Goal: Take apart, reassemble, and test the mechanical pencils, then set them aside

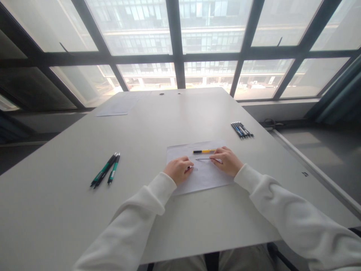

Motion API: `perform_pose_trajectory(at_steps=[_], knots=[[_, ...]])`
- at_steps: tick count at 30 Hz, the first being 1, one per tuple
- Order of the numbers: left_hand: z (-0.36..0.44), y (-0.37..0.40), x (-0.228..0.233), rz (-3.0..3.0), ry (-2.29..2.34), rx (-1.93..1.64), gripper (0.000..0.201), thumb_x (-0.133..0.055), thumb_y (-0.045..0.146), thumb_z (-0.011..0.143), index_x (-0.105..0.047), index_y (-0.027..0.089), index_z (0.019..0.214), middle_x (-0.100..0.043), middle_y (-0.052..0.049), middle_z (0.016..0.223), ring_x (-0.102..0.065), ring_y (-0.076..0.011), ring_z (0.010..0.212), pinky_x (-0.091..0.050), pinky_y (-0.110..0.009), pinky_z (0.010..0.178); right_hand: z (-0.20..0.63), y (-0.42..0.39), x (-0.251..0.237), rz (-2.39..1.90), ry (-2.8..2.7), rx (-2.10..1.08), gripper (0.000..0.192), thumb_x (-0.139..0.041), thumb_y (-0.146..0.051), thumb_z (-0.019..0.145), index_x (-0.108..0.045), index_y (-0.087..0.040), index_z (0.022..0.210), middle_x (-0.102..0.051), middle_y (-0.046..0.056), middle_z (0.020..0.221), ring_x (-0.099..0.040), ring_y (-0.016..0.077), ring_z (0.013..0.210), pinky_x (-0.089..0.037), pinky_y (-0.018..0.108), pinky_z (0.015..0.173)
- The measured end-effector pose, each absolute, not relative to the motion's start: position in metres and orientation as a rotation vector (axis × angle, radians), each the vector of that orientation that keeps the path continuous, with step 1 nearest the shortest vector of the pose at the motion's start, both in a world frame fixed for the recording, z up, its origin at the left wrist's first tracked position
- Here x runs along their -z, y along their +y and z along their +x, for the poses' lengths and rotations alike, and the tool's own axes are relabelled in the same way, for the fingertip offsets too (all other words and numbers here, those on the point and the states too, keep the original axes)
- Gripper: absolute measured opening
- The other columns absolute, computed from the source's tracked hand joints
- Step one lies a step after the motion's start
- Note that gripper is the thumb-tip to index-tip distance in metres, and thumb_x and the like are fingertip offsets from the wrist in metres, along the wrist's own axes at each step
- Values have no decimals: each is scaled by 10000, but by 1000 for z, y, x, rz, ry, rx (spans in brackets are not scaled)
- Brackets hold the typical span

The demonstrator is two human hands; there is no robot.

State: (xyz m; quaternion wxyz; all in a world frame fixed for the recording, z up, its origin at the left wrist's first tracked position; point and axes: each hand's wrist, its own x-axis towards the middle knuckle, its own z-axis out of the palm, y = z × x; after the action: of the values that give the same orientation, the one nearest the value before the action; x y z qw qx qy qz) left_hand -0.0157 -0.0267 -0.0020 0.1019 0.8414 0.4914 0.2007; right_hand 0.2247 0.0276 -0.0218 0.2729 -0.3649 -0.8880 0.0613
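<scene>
White surface (84,210) by windows | left hand (178,169) grip pinches small pen part (189,168) | right hand (227,161) grip pinches thin dark refill (203,159) over white paper sheet (203,177) | yellow pen barrel (204,151) just beyond

Left hand (178,170) and right hand (227,161) on paper sheet (203,177), thin refill (203,159) between fingertips, yellow pen (203,151) beside

A single head-worn camera looks forward and down across the table (84,210) toward the windows (208,34).
</scene>
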Motion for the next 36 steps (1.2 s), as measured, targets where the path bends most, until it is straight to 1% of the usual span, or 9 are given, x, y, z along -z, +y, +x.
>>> perform_pose_trajectory(at_steps=[5, 10, 15, 18, 21, 23, 30, 36], knots=[[-19, -26, 5, 2487, 1490, -583, 210, -501, 230, 767, -655, 212, 908, -613, -51, 862, -574, -136, 670, -447, -245, 661, 226, 28, 22, -989, -2419, -185, 166, -556, -243, 779, -696, -247, 869, -608, 60, 793, -517, 185, 771, -436, 321, 735], [-22, -26, 6, 2500, 1470, -552, 198, -491, 238, 774, -647, 212, 893, -604, -47, 852, -576, -146, 694, -455, -254, 676, 226, 28, 22, -988, -2419, -203, 177, -544, -237, 782, -691, -240, 880, -603, 62, 797, -525, 189, 779, -446, 330, 746], [-25, -27, 4, 2497, 1498, -537, 222, -498, 260, 761, -638, 218, 929, -603, -54, 872, -575, -168, 747, -459, -270, 691, 228, 29, 24, -998, -2422, -220, 183, -535, -240, 784, -689, -232, 883, -600, 65, 807, -527, 190, 782, -450, 334, 751], [-29, -28, 0, 2530, 1522, -531, 264, -525, 294, 733, -625, 217, 965, -601, -77, 972, -557, -217, 874, -457, -322, 766, 229, 30, 25, -1006, -2429, -227, 185, -536, -236, 780, -685, -232, 889, -601, 65, 814, -530, 192, 792, -449, 337, 757], [-35, -29, -2, 2582, 1557, -442, 403, -587, 347, 666, -589, 203, 1042, -551, -106, 1127, -499, -277, 1020, -425, -387, 859, 229, 30, 25, -1026, -2437, -233, 186, -542, -231, 773, -683, -229, 894, -604, 65, 832, -532, 192, 799, -448, 335, 761], [-38, -29, -1, 2592, 1569, -384, 474, -609, 373, 634, -571, 192, 1070, -519, -121, 1179, -474, -298, 1060, -402, -407, 894, 228, 29, 24, -1030, -2436, -240, 186, -545, -229, 770, -682, -228, 896, -604, 65, 840, -533, 191, 802, -446, 331, 764], [-44, -29, -2, 2595, 1573, -273, 500, -588, 415, 641, -548, 208, 1094, -493, -105, 1208, -471, -291, 1068, -407, -401, 896, 227, 26, 22, -1037, -2452, -295, 208, -523, -235, 784, -681, -208, 916, -593, 75, 848, -529, 186, 809, -434, 317, 776], [-43, -30, -7, 2599, 1577, -251, 518, -585, 424, 642, -538, 216, 1114, -495, -98, 1200, -476, -284, 1066, -404, -397, 908, 227, 25, 22, -1044, -2465, -295, 215, -520, -240, 784, -678, -209, 928, -590, 79, 865, -525, 188, 821, -432, 317, 782]])
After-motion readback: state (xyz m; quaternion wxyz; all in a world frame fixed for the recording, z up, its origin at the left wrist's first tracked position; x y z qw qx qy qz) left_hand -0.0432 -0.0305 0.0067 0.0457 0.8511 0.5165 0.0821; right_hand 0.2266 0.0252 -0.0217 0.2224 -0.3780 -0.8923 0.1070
